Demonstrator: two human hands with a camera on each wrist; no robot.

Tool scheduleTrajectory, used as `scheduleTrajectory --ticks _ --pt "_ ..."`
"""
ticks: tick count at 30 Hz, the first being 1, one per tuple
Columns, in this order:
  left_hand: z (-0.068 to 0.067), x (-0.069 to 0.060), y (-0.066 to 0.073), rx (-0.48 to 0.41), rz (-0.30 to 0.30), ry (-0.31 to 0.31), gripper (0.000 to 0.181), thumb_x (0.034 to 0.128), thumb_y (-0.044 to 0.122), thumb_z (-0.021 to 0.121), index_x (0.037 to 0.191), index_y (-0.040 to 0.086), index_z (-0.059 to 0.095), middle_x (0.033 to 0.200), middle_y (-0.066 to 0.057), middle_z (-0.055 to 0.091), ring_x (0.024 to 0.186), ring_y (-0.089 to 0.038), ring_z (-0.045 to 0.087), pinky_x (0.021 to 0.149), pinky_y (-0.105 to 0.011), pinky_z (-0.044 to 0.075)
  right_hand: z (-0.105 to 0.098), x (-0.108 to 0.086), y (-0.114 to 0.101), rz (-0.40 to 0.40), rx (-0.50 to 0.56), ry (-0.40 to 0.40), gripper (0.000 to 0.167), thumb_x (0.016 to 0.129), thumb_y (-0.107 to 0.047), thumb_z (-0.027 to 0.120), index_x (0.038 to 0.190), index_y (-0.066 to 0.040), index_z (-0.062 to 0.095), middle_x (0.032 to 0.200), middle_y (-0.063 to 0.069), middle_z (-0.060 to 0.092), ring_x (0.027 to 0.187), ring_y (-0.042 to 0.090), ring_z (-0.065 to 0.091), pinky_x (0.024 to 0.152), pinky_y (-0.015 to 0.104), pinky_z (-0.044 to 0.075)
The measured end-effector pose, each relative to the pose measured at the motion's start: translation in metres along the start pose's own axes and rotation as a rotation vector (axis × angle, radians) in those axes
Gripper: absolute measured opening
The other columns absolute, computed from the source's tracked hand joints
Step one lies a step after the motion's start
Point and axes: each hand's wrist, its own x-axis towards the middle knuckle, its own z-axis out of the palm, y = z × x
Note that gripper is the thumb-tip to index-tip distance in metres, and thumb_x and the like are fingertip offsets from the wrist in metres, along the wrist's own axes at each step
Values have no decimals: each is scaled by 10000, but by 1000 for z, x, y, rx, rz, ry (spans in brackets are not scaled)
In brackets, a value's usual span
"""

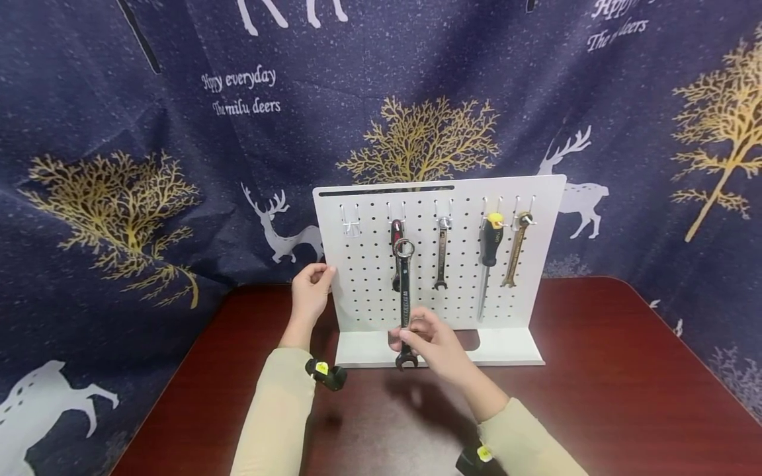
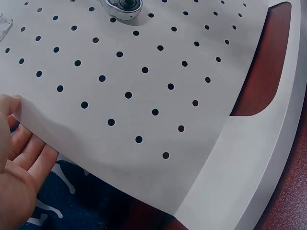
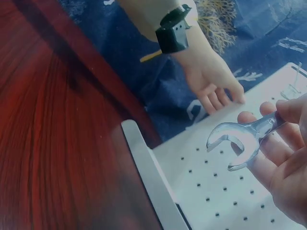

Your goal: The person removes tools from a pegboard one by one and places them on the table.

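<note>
My left hand [image 1: 312, 291] pinches the left edge of the white pegboard [image 1: 370, 277], thumb in front and fingers behind, as the left wrist view also shows. In my right hand [image 1: 437, 344] a combination wrench [image 1: 405, 291] is held near its lower, open-jaw end. The wrench stands nearly upright in front of the board, ring end up, and partly covers a red-and-black tool [image 1: 397, 228] hanging behind it. Seen from the right wrist, the wrench's open jaw [image 3: 228, 132] sticks out past the fingers of the right hand [image 3: 288, 158].
On the board's hooks hang a small wrench [image 1: 442, 258], a yellow-and-black screwdriver [image 1: 491, 241] and another wrench [image 1: 516, 254]. A hook [image 1: 351, 228] at upper left holds nothing. The board's base [image 1: 506, 347] rests on the dark red table [image 1: 595, 396], with a patterned cloth [image 1: 297, 145] behind.
</note>
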Motion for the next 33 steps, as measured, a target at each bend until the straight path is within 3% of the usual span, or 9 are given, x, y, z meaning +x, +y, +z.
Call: scheduleTrajectory --ticks 7,14,16,21,24,29,31,33 --pt "1 0 -2 15 -3 -1 224 905 181 643 1006 -19 634 922 -217 646 689 -116 573 824 -479 539 -19 -14 -1 58 -69 70 286 935 -157 580 1145 -17 446 1119 279 630 852 177 708 709 247 516" --pt "0 0 -1 20 -5 10 219 901 187 647 986 -14 636 861 -165 635 673 -121 570 669 -228 535 -38 -22 -3 41 -107 95 302 938 -134 572 1165 11 437 1097 294 631 845 129 706 715 270 537" --pt "0 1 -1 26 2 10 224 904 190 643 988 -17 634 847 -149 635 667 -111 568 653 -205 523 -44 -25 -3 37 -120 104 303 939 -131 572 1171 7 434 1089 286 638 846 133 707 719 279 543" --pt "1 1 -4 21 25 1 225 907 171 640 998 -34 631 854 -164 639 666 -98 584 696 -279 556 -59 -34 -3 14 -116 121 300 936 -100 569 1183 13 439 1052 216 673 846 216 713 716 313 561" --pt "0 -1 -2 2 21 -10 230 907 155 638 1009 -51 627 880 -197 637 688 -122 599 751 -360 567 -67 -38 -4 -10 -103 127 225 934 -74 564 1146 -71 489 1032 181 687 839 233 713 706 326 567" --pt "-1 0 -1 2 15 -13 236 907 168 639 1013 -43 634 883 -180 638 697 -124 599 813 -449 551 -80 -45 -2 -39 -106 137 217 940 -45 546 1102 -185 508 989 -19 722 827 166 714 694 307 567" --pt "-1 1 -4 8 26 -6 232 903 180 645 1004 -30 641 871 -162 639 683 -109 592 786 -412 561 -86 -47 -1 -54 -102 137 222 940 -27 539 1107 -170 509 976 -83 718 827 158 713 693 302 568" --pt "0 2 -4 11 25 -6 231 905 179 643 1002 -31 639 867 -157 639 683 -109 593 768 -382 565 -90 -49 -1 -72 -90 138 239 937 -6 535 1119 -161 511 977 -58 722 827 158 713 688 303 571"
